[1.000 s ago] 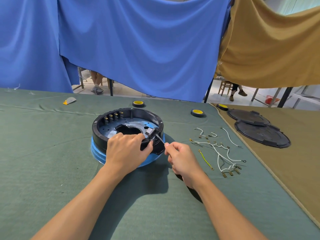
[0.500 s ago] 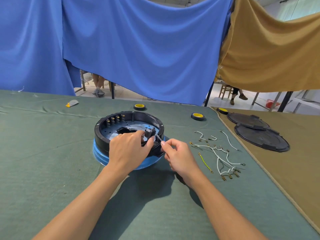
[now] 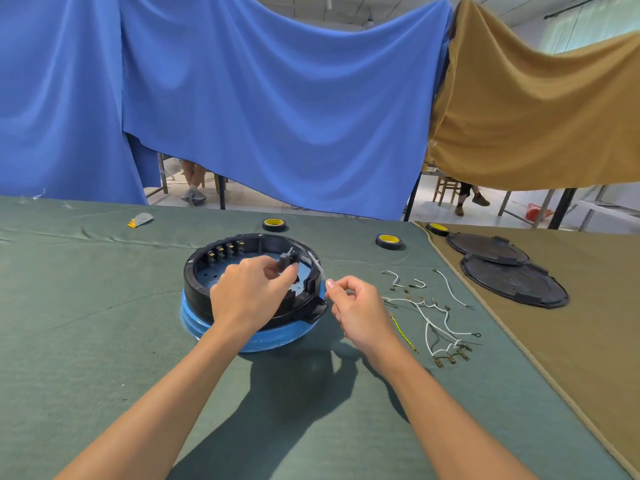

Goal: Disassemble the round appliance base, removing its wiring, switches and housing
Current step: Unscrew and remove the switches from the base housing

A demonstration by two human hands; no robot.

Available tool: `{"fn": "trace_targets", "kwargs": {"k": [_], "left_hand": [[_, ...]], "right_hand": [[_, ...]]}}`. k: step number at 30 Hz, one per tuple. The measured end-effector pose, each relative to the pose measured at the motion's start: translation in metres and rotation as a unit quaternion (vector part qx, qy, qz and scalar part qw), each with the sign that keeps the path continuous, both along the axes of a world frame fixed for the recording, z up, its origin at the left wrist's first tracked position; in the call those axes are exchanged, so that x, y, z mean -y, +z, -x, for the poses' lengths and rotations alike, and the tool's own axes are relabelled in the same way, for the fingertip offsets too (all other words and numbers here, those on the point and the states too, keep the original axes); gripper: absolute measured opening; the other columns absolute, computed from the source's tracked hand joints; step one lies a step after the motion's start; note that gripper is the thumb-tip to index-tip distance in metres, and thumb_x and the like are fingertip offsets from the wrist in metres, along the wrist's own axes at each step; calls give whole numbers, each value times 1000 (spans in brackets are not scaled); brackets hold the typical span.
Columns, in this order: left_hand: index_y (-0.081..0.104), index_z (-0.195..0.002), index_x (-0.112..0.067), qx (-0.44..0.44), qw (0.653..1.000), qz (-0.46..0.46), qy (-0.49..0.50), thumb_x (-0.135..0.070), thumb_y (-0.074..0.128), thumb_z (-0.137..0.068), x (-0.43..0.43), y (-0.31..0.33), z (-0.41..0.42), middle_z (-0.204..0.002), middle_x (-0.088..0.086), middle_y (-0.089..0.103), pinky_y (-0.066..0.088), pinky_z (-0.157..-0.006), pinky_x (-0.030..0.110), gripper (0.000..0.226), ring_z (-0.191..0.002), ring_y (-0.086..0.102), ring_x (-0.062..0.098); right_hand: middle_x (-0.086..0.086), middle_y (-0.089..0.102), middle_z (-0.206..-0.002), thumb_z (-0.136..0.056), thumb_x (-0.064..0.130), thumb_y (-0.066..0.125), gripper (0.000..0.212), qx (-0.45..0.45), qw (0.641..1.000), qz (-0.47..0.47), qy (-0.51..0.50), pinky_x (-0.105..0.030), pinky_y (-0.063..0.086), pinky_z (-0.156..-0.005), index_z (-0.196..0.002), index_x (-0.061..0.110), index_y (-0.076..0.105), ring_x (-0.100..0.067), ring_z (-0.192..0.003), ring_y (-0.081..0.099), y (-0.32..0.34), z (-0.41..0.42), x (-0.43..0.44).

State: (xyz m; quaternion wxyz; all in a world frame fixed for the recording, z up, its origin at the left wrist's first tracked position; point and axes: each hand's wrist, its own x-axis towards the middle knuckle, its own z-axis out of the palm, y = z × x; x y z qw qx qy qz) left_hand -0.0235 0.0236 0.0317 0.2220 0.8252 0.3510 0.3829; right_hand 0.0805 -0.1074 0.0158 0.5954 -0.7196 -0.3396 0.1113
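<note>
The round appliance base point(image 3: 197, 282), a black ring on a blue lower shell, lies open side up on the green cloth. A row of switches point(image 3: 225, 254) lines its far inner wall. My left hand point(image 3: 249, 296) hovers over the base and pinches a small black switch part point(image 3: 287, 261) lifted above the rim. My right hand point(image 3: 356, 306), just right of the base, pinches the end of a thin white wire point(image 3: 318, 268) that runs up to that part.
Loose white and yellow-green wires point(image 3: 433, 317) with terminals lie right of the base. Two black round covers point(image 3: 512, 282) rest on the tan cloth. Three tape rolls point(image 3: 388, 240) and a small grey-yellow tool point(image 3: 140, 220) sit near the far edge. Blue and tan curtains hang behind.
My left hand has lifted the black part up out of the base rim. My right hand followed upward, keeping the wire end pinched, and the wire now stretches between them.
</note>
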Motion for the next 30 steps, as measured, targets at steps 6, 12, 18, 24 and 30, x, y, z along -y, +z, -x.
{"fn": "trace_targets", "kwargs": {"k": [6, 12, 18, 24, 30], "left_hand": [[69, -86, -27, -83, 981, -175, -9, -62, 48, -86, 21, 4, -6, -80, -9, 72, 47, -67, 32, 40, -83, 66, 22], [60, -56, -20, -118, 932, -340, -33, -51, 74, -72, 62, 7, -23, -48, -3, 57, 25, -51, 24, 37, -45, 57, 24], [61, -54, -18, -102, 925, -361, -61, -47, 77, -71, 82, -2, -41, -47, -3, 57, 32, -51, 26, 37, -44, 56, 22], [70, -103, -20, -129, 929, -324, -123, -64, 47, -90, 67, -6, -38, -92, -5, 72, 43, -84, 36, 52, -96, 64, 20], [66, -95, -24, -210, 918, -323, -96, -62, 41, -90, 19, 4, -21, -95, -11, 67, 39, -80, 33, 45, -97, 59, 17]], "right_hand": [[14, 45, -50, -80, 35, 77, 29, -38, 990, -129, -51, -18, 34, -48, -70, 19, 56, -5, -48, 37, 12, -8, 11], [15, 42, -38, -78, 29, 80, 23, -77, 990, -106, -41, -9, 26, -39, -73, 9, 68, -2, -33, 36, 12, -21, 33], [15, 44, -36, -80, 20, 78, 19, -86, 991, -91, -49, -8, 29, -38, -70, 9, 65, -1, -33, 41, 6, -34, 59], [13, 23, -39, -84, 29, 73, 44, -60, 988, -62, -129, -28, 23, -52, -74, -11, 59, -10, -41, 21, 0, -57, 70], [13, 18, -35, -82, 29, 75, 59, -55, 985, 21, -165, -31, 17, -52, -47, 20, 28, -15, -45, 20, 7, -82, 53]]}}
